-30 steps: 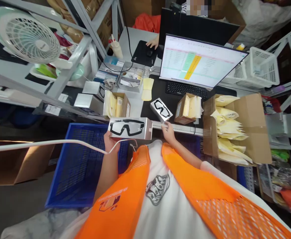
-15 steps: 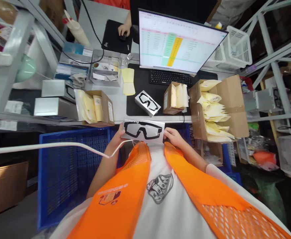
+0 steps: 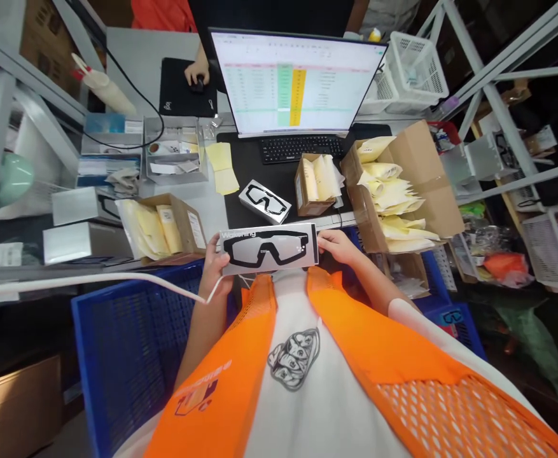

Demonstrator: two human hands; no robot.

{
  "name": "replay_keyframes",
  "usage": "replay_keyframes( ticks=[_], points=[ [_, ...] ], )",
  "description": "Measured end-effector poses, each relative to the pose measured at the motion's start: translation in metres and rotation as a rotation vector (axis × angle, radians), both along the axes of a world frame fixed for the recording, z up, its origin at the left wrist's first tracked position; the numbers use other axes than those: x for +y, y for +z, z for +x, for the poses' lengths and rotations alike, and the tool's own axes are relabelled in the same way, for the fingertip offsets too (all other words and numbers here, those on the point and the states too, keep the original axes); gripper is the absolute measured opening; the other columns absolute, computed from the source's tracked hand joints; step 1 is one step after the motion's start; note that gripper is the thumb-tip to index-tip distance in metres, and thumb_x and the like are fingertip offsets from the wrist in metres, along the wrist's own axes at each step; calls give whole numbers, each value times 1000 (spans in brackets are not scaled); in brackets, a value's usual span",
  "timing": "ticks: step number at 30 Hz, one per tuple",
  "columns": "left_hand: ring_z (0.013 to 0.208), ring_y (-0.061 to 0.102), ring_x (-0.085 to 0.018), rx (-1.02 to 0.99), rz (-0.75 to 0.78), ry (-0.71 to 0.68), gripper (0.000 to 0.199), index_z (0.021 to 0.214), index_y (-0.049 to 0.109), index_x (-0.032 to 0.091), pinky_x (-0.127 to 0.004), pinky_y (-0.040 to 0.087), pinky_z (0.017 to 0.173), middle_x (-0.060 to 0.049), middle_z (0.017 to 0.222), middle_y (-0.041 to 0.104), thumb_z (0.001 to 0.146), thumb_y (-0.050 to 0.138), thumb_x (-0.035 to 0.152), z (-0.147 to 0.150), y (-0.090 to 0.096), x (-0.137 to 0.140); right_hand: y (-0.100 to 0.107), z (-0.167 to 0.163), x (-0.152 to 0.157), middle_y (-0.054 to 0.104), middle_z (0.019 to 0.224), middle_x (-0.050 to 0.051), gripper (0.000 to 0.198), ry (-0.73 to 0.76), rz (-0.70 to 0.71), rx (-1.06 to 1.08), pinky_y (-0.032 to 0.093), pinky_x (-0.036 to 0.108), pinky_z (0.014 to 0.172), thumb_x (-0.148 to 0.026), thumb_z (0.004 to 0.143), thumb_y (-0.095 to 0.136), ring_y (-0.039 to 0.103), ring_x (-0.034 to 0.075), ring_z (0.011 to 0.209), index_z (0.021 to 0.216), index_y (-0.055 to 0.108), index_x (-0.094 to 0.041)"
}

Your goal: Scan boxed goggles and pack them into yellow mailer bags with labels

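Observation:
A silver-grey glasses box (image 3: 285,259) printed with black sports glasses and the word "Wakening" is held up in front of my chest. My left hand (image 3: 215,264) grips its left end, thumb on the front face. At the box's right end, my right hand (image 3: 338,246) has its fingers closed on the edge; some fingertips are hidden behind it. Just beyond, a second glasses box (image 3: 265,201) with a similar picture lies slanted on the black desk mat (image 3: 240,219). A small carton (image 3: 311,191) of padded envelopes stands to its right.
Cartons of yellow envelopes stand at left (image 3: 190,222) and right (image 3: 434,172). A monitor (image 3: 254,95) and keyboard (image 3: 298,149) sit behind. Another person's hand (image 3: 197,68) rests on a mouse. Blue crates (image 3: 130,343) are below; a white cable (image 3: 116,277) crosses at left.
The held box has come up nearer, tilting so its dark right end shows. My left hand now has its thumb across the front. The view has shifted, moving the desk things leftward.

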State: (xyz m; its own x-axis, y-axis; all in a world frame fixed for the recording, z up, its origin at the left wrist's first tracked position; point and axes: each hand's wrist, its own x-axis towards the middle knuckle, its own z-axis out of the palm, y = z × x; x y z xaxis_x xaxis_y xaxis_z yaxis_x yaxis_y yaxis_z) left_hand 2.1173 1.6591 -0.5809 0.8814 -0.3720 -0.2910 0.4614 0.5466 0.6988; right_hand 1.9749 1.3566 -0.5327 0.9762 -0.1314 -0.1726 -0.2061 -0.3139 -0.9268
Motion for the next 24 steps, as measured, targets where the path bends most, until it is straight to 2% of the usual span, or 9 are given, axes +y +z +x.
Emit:
replay_keyframes(
  ticks=[3, 7, 13, 16, 19, 21, 22, 24],
  points=[
    [113, 67, -31, -54, 36, 40, 76, 120, 64, 21, -40, 56, 99, -5, 104, 72, 51, 97, 27, -2, 14, 4, 7, 4, -3, 58, 61, 1, 59, 33, -8, -29, 39, 27, 63, -71, 90, 57, 51, 14, 61, 63, 56, -19],
    [101, 68, -23, -121, 72, 79, 77, 120, 65, 23, -38, 57, 99, -4, 105, 69, 50, 97, 30, -6, 28, 8, 16, 5, -9, 57, 61, 0, 60, 69, -29, -55, 38, 26, 62, -72, 91, 56, 50, 13, 60, 63, 56, -19],
    [79, 66, -15, -171, 120, 30, 73, 116, 69, 27, -33, 62, 86, -1, 101, 70, 48, 94, 29, -4, 42, -4, 28, -10, -26, 55, 61, 0, 60, 13, -73, -87, 37, 26, 63, -70, 93, 56, 49, 13, 61, 63, 56, -18],
    [78, 68, -16, -188, 121, -50, 65, 111, 71, 28, -34, 63, 86, 1, 98, 71, 50, 91, 26, 3, 49, -22, 33, -27, -37, 57, 62, 0, 60, -68, -117, -83, 37, 26, 64, -70, 93, 55, 50, 13, 62, 64, 56, -18],
    [87, 70, -15, -206, 136, -143, 60, 106, 73, 33, -26, 63, 83, 5, 99, 74, 49, 86, 20, 12, 55, -44, 38, -52, -44, 58, 63, 1, 59, -179, -156, -72, 38, 26, 64, -70, 94, 55, 52, 14, 64, 65, 57, -18],
    [82, 70, -12, -215, 173, -215, 59, 101, 75, 38, -21, 63, 77, 9, 98, 74, 46, 82, 18, 18, 58, -60, 42, -74, -48, 59, 64, 1, 60, -270, -173, -65, 39, 26, 64, -71, 93, 55, 53, 14, 64, 66, 58, -18],
    [78, 71, -12, -209, 198, -281, 61, 101, 74, 42, -20, 63, 73, 11, 98, 75, 45, 80, 18, 20, 60, -69, 45, -86, -48, 60, 65, 1, 60, -314, -182, -59, 39, 26, 64, -71, 93, 55, 53, 14, 64, 67, 58, -18],
    [71, 72, -13, -166, 246, -503, 66, 104, 70, 53, -23, 64, 66, 16, 102, 76, 46, 77, 22, 23, 63, -87, 50, -114, -48, 61, 66, 1, 59, -402, -207, -44, 39, 26, 64, -72, 93, 55, 52, 14, 65, 69, 59, -18]
  ],
)
